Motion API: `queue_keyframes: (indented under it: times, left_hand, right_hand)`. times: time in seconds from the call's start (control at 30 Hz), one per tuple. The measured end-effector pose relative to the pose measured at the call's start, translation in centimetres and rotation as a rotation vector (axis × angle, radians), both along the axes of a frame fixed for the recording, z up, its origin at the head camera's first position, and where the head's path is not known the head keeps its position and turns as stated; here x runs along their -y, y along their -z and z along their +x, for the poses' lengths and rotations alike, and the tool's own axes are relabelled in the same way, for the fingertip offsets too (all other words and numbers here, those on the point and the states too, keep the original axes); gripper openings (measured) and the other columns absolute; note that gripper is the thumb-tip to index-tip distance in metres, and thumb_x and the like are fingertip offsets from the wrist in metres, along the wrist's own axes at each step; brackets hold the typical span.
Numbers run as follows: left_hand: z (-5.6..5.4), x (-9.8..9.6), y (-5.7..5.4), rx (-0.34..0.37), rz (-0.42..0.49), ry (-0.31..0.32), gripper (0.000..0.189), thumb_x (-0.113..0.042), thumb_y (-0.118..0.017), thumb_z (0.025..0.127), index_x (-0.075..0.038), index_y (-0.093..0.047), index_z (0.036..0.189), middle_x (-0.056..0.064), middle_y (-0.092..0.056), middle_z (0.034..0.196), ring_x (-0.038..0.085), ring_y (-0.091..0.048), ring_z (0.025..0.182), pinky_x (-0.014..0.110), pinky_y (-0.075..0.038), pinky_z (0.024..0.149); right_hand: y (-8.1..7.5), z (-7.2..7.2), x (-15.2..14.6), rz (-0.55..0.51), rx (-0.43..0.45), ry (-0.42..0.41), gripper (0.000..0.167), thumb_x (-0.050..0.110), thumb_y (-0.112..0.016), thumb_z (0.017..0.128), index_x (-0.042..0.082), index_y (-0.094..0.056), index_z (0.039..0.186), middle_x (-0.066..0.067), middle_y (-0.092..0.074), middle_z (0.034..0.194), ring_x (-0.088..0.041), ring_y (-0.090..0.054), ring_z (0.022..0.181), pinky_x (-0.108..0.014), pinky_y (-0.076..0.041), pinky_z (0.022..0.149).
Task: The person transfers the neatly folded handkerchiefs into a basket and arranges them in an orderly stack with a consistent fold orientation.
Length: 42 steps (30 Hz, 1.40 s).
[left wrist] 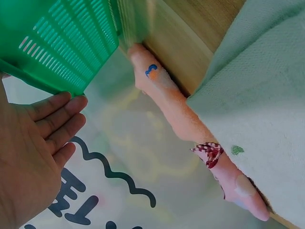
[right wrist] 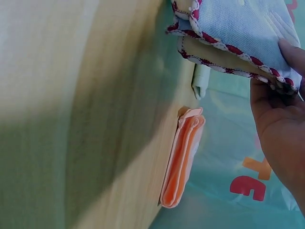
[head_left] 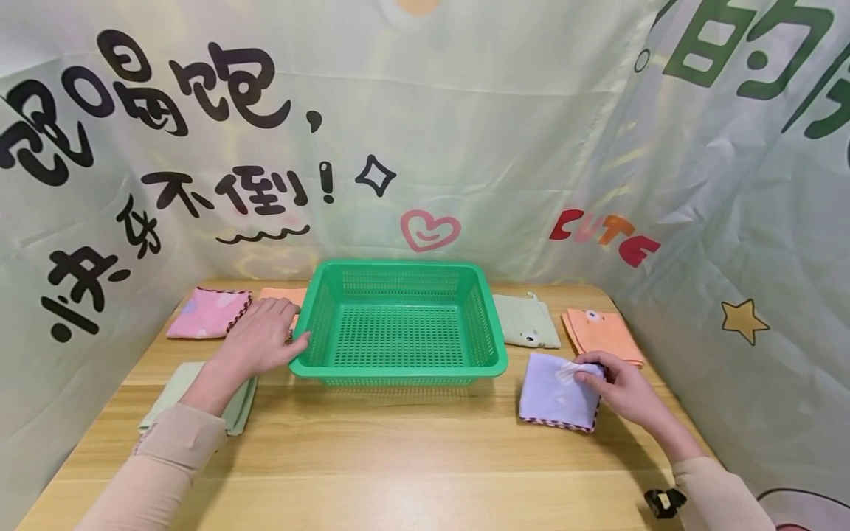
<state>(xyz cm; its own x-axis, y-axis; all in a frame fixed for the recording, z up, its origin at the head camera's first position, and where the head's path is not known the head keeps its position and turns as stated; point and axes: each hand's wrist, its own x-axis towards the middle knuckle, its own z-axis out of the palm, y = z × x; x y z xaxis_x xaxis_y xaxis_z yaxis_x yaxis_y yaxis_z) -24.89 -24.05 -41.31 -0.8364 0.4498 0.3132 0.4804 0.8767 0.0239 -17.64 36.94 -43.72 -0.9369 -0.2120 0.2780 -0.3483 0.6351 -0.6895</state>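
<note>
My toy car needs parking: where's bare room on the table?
There's bare table in front of the green basket, between the left green cloth and the purple cloth. The basket is empty too. It's crowded beside the basket: pink cloth, orange cloth and left hand on the left; second green cloth and second orange cloth on the right.

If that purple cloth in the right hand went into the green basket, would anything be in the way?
Nothing visible, except that the purple cloth must clear the right rim of the green basket. The pale green cloth lies flat beside the basket, farther back.
</note>
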Motion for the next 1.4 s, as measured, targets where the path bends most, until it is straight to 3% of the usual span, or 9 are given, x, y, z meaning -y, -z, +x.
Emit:
queue_keyframes:
  times: [0.27, 0.53, 0.87, 1.07, 1.4]
  left_hand:
    - [0.1, -0.1, -0.2, -0.012, 0.003, 0.004, 0.052, -0.038, -0.059, 0.093, 0.008, -0.064, 0.116, 0.023, -0.063, 0.113, 0.043, -0.058, 0.112, 0.056, -0.042, 0.104]
    - [0.2, 0.0, -0.3, -0.006, 0.002, 0.008, 0.051, -0.036, -0.059, 0.093, 0.009, -0.064, 0.116, 0.024, -0.063, 0.114, 0.043, -0.058, 0.113, 0.056, -0.042, 0.104]
    - [0.1, 0.0, -0.2, 0.005, 0.003, 0.003, 0.052, -0.039, -0.059, 0.094, 0.009, -0.062, 0.116, 0.024, -0.063, 0.116, 0.043, -0.057, 0.115, 0.056, -0.040, 0.107]
    - [0.1, -0.1, -0.2, 0.012, -0.001, -0.001, 0.052, -0.039, -0.059, 0.094, 0.008, -0.062, 0.116, 0.024, -0.063, 0.116, 0.043, -0.056, 0.115, 0.055, -0.040, 0.107]
    - [0.0, -0.1, -0.1, 0.009, -0.010, -0.001, 0.052, -0.039, -0.059, 0.095, 0.008, -0.062, 0.115, 0.024, -0.063, 0.115, 0.043, -0.057, 0.115, 0.056, -0.039, 0.108]
  right_hand:
    - [-0.3, -0.5, 0.2, -0.061, -0.062, 0.000, 0.020, -0.007, -0.071, 0.093, -0.002, -0.069, 0.112, -0.003, -0.068, 0.092, -0.002, -0.056, 0.075, -0.022, -0.048, 0.058]
    - [-1.2, -0.7, 0.3, -0.065, -0.074, 0.054, 0.018, -0.002, -0.072, 0.095, -0.002, -0.070, 0.112, -0.005, -0.069, 0.093, -0.003, -0.057, 0.075, -0.020, -0.049, 0.059]
    - [-2.5, -0.9, 0.3, -0.029, -0.079, 0.097, 0.021, -0.002, -0.072, 0.094, -0.002, -0.069, 0.115, 0.002, -0.068, 0.093, -0.003, -0.056, 0.072, -0.021, -0.048, 0.058]
    - [-3.1, -1.1, 0.2, -0.065, -0.102, 0.088, 0.020, -0.003, -0.072, 0.094, -0.003, -0.068, 0.114, 0.009, -0.066, 0.093, -0.004, -0.055, 0.072, -0.021, -0.048, 0.057]
    - [-4.6, -1.4, 0.1, -0.130, -0.066, 0.053, 0.020, 0.002, -0.069, 0.098, -0.001, -0.066, 0.117, 0.018, -0.066, 0.102, -0.005, -0.060, 0.074, -0.021, -0.053, 0.058]
